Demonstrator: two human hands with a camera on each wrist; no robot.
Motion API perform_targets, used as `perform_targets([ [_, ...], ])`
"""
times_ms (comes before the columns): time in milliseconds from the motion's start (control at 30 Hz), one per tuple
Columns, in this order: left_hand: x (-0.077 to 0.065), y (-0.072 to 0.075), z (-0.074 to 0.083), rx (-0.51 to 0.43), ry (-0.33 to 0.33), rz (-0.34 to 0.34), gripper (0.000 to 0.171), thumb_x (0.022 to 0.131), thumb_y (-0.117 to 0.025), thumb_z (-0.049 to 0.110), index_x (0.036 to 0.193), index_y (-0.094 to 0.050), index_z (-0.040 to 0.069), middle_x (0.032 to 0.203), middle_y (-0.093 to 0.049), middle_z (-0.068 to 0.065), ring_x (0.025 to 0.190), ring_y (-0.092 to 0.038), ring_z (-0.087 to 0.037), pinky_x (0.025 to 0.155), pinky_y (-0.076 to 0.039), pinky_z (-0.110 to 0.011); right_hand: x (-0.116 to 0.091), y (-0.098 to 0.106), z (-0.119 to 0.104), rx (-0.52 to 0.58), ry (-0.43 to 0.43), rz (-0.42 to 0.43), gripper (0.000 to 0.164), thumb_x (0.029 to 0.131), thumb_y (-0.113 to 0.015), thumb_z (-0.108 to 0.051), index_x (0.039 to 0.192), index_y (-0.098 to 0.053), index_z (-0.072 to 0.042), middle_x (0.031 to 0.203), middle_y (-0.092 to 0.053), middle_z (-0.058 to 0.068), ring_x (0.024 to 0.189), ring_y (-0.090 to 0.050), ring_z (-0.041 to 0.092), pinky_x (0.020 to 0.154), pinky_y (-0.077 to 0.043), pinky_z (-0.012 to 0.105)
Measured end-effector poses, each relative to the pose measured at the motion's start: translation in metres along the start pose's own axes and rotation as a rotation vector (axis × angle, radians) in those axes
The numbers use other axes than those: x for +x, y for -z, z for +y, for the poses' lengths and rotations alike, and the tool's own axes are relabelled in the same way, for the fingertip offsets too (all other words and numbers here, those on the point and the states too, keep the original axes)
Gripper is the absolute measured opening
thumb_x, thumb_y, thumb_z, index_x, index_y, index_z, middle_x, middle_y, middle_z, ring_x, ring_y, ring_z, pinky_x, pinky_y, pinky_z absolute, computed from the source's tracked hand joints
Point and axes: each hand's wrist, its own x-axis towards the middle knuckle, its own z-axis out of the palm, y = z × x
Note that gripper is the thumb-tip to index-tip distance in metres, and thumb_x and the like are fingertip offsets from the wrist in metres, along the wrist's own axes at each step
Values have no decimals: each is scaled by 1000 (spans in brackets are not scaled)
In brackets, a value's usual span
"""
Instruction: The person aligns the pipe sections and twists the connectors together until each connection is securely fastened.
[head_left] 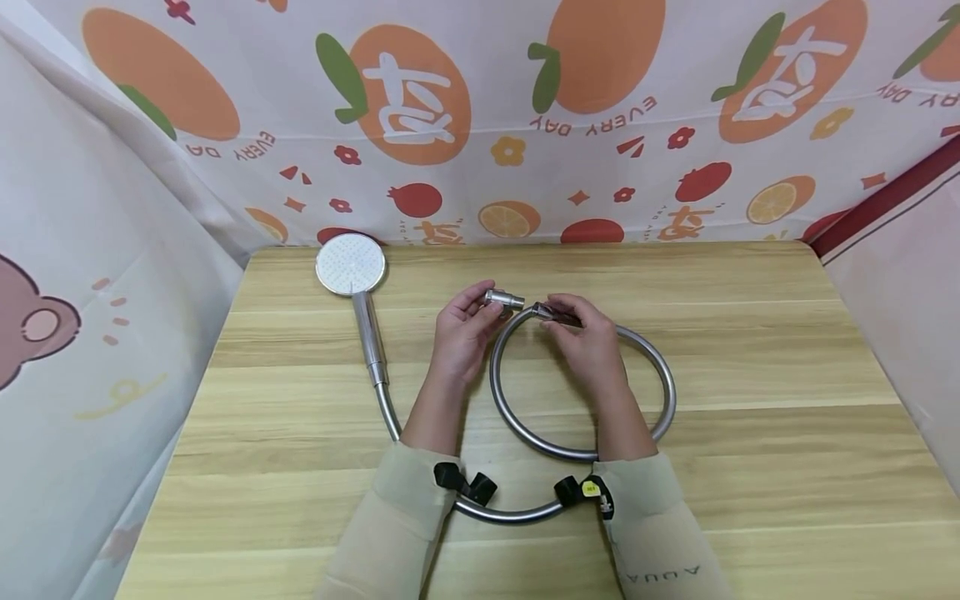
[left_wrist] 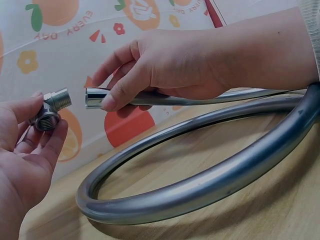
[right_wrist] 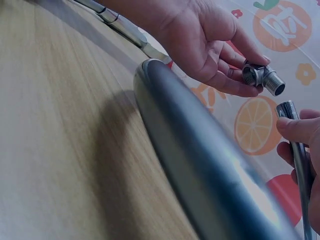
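Between thumb and fingers, my left hand (head_left: 467, 332) pinches a small metal threaded pipe fitting (left_wrist: 52, 106). Its male thread points right, and a side opening with inner thread shows in the left wrist view. My right hand (head_left: 585, 333) grips the chrome end nut (left_wrist: 96, 98) of a metal shower hose (head_left: 504, 517), thumb along the top. Nut and thread face each other with a small gap between them, above the table. A loop of the hose hangs around below my right hand. The hose's other end runs left to a shower head (head_left: 351, 265).
The shower head lies face up at the back left of the wooden table (head_left: 787, 467), its handle (head_left: 367, 333) toward me. A fruit-print curtain (head_left: 480, 100) hangs right behind the table's back edge. Hose passes under both wrists near the front.
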Motion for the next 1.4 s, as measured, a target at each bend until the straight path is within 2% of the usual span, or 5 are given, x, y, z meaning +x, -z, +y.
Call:
perform_targets([
  [67, 0, 0, 0, 3, -6, -4, 37, 89, -57, -16, 126, -52, -12, 96, -70, -2, 89, -68, -13, 85, -60, -26, 0, 0, 1, 2, -27, 11, 29, 82, -79, -7, 110, -71, -9, 108, -73, 1, 101, -69, 14, 89, -57, 23],
  [300, 0, 0, -1, 0, -19, -10, 31, 88, -58, -17, 110, -65, 4, 97, -70, -2, 91, -68, -13, 86, -60, -27, -1, 1, 1, -19, -3, -9, 24, 83, -79, -14, 106, -75, -11, 106, -75, 2, 99, -70, 12, 86, -58, 21],
  [667, -2, -1, -1, 49, -26, -29, 39, 88, -59, -15, 127, -52, -12, 98, -71, -1, 93, -67, -12, 88, -59, -25, -1, -1, 1, -23, 86, 6, 24, 83, -78, -17, 106, -75, -10, 103, -75, 4, 96, -70, 16, 85, -59, 26],
  [1133, -3, -2, -3, 122, -29, -42, 39, 86, -63, -15, 124, -55, -12, 97, -71, -1, 89, -67, -10, 82, -59, -20, 0, -2, 2, -33, 134, 7, 25, 80, -81, -9, 104, -75, -8, 102, -75, 5, 96, -70, 17, 86, -59, 28],
  [1400, -2, -3, -4, 122, -31, -48, 34, 85, -64, -16, 116, -63, -4, 97, -71, -1, 90, -66, -10, 81, -59, -19, -1, -1, 1, -41, 126, 8, 25, 81, -80, -11, 104, -75, -9, 102, -75, 4, 96, -70, 17, 86, -59, 28],
])
